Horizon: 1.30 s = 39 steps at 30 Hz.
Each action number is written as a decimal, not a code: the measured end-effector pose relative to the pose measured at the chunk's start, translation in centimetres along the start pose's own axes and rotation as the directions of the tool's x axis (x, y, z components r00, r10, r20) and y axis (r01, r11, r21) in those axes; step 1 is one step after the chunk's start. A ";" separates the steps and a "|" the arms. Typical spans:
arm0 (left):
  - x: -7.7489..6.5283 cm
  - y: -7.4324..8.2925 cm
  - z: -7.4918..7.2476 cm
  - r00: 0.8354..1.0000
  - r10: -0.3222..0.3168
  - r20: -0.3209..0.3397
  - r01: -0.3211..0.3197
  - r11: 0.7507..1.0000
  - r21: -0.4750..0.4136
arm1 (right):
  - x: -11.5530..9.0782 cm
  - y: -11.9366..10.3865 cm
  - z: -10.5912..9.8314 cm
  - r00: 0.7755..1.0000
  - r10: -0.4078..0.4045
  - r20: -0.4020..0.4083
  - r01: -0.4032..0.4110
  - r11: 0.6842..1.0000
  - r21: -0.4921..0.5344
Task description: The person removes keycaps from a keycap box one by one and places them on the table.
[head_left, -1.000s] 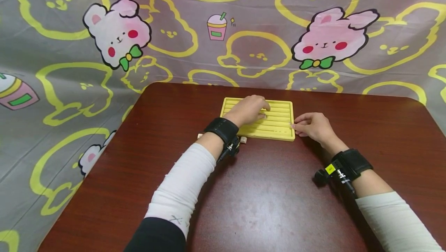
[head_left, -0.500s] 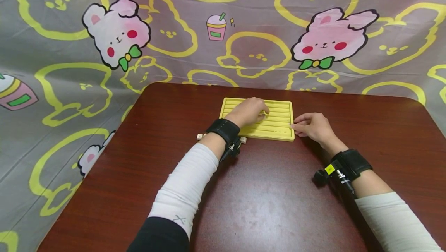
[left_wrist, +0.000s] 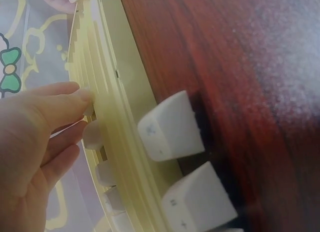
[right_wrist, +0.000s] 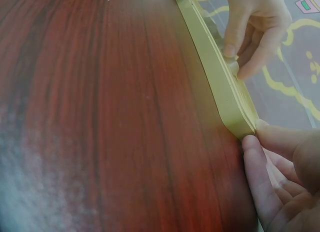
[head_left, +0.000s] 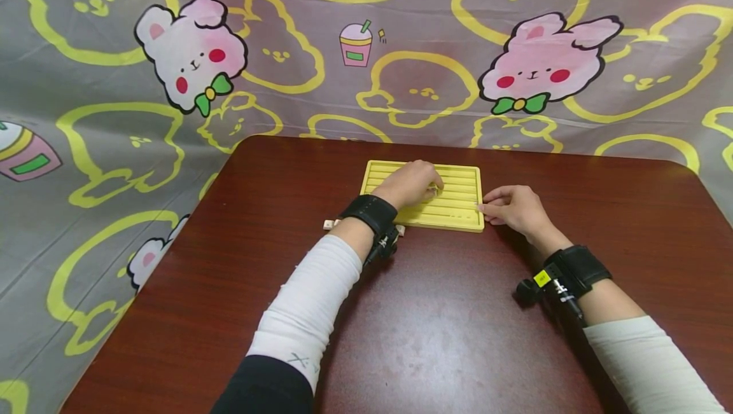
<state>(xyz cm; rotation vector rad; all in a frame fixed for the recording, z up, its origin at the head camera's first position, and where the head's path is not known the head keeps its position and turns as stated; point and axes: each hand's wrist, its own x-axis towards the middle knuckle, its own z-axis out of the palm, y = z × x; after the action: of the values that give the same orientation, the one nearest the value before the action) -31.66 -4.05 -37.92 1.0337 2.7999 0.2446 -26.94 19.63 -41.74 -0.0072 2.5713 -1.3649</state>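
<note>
A yellow ridged tray (head_left: 438,217) lies on the table with several white keycaps (left_wrist: 105,172) lined up in one of its grooves. My left hand (head_left: 409,184) reaches over the tray. Its thumb and finger pinch a small keycap (left_wrist: 89,110) at the end of that row; the fingertips partly hide it. At the tray's right edge, my right hand (head_left: 515,209) grips the rim between thumb and forefinger, as the right wrist view shows near the tray corner (right_wrist: 242,127). Loose on the table by the tray's near side are more keycaps, one with a printed symbol (left_wrist: 170,128).
The brown table (head_left: 446,325) extends around the tray on every side. Behind it hangs a grey curtain (head_left: 412,32) with cartoon prints. Some loose keycaps (head_left: 329,224) sit near my left wrist, partly hidden by the wrist strap (head_left: 369,213).
My left hand has shifted very slightly right and toward me over the tray, its fingertips still close to the same groove. The right hand and the tray have stayed in place.
</note>
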 end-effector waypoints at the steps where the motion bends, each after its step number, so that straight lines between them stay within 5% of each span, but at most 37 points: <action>1: 0.0 0.0 0.0 1.000 0.003 -0.001 -0.003 1.000 0.003 | 0.0 0.0 0.0 1.000 -0.003 -0.001 0.003 1.000 0.000; 39: 0.0 0.0 -0.5 0.996 0.053 -0.075 -0.055 0.998 -0.015 | -0.1 0.2 0.0 1.000 -0.019 0.007 0.019 1.000 0.019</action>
<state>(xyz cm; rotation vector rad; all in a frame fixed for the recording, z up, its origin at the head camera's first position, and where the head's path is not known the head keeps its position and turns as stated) -31.70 -4.09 -37.47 1.1203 2.8330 0.3199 -26.85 19.72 -41.90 -0.0335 2.5581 -1.3934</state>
